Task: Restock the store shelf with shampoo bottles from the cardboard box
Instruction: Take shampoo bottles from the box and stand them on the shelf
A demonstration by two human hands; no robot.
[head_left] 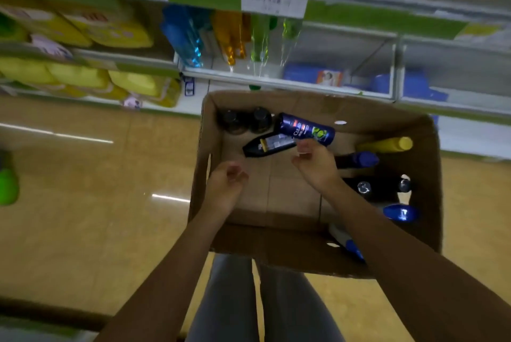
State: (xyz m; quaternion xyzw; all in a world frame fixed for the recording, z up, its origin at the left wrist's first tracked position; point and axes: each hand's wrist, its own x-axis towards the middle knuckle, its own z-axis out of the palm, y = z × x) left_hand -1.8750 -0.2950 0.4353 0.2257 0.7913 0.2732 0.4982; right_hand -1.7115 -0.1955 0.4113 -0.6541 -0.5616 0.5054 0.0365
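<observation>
An open cardboard box stands on the floor below me, in front of the store shelf. Inside it a dark blue shampoo bottle and a black bottle lie on their sides. Several upright bottles line the box's right side, among them a yellow one. My right hand hovers over the box just below the blue bottle, fingers loosely curled, holding nothing. My left hand hangs over the box's left wall, fingers loosely curled and empty.
Two dark bottle caps stand in the box's far left corner. The shelf holds blue, orange and green bottles; yellow packs fill the shelves on the left. A tan tiled floor surrounds the box. My legs show below it.
</observation>
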